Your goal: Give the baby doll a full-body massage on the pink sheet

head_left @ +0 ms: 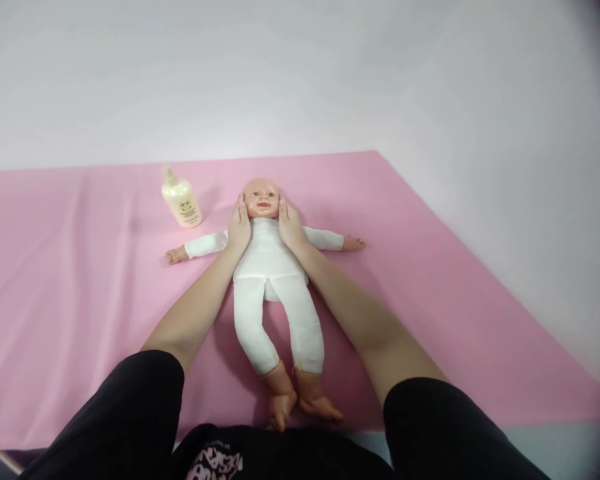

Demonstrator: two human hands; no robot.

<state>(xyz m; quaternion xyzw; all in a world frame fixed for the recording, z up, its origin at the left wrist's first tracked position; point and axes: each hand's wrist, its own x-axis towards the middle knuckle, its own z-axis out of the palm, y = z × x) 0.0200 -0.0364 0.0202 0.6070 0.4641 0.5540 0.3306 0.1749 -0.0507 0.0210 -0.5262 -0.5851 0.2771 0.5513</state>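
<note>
A baby doll in a white cloth body lies on its back, with its head away from me and its bare feet towards me. Its arms stretch out to both sides. Along the left side of the doll's head, my left hand rests with its fingers straight and flat. My right hand lies the same way against the other side of the head, fingers extended. The head is between my two palms. Both wrists pass over the doll's upper arms and shoulders, hiding parts of them.
A pump bottle of pale yellow liquid with a printed label stands left of the doll's head. Under everything spreads a pink cloth, wrinkled on the left. Beyond its far and right edges is a whitish surface.
</note>
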